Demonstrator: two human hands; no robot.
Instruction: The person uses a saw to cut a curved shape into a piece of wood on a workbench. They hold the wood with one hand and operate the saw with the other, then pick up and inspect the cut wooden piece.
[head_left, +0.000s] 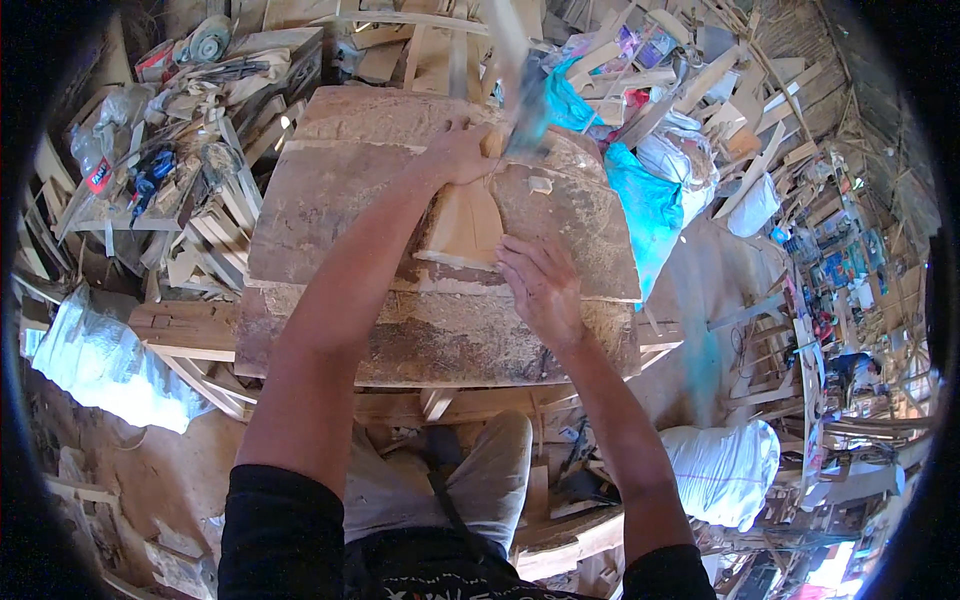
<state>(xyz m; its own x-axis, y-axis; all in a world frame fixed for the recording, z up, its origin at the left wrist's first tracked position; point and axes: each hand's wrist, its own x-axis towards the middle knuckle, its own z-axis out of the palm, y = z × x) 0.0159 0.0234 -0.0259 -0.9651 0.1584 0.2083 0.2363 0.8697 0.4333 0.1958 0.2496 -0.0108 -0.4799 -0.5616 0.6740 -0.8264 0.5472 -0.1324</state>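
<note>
A pale flat piece of wood, wider at its near end, lies on a worn brown work table. A curved line runs down its right part. My left hand grips its far end, fingers bent around it. At the near right edge, my right hand holds the same piece, fingertips on top and thumb out of sight. Just beyond my left hand stands a blurred pale and teal upright part, too smeared to name. A small wood offcut lies to the right of the piece.
Wood scraps and a plastic bottle crowd a side bench at the left. Turquoise plastic sheeting hangs by the table's right edge. White sacks stand at the lower right. Wood offcuts are heaped at the far right.
</note>
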